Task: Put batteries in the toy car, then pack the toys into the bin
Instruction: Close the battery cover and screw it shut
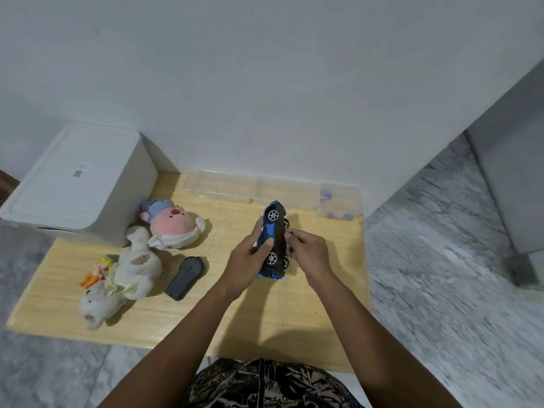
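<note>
The left hand (245,257) covers part of the toy car's (273,231) blue body, and the right hand's (309,251) fingertips are hidden behind its black underside, so what they touch cannot be told. The small bluish items in the clear container (340,201) are too blurred to identify. Both forearms are cut off by the bottom edge.

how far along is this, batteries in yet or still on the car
Nothing packed yet: the white bin is lidded, and the plush toys and remote lie on the table. In hand: left hand grips the blue car on its side, right hand works its underside. Whether batteries are in can't be seen.
</note>
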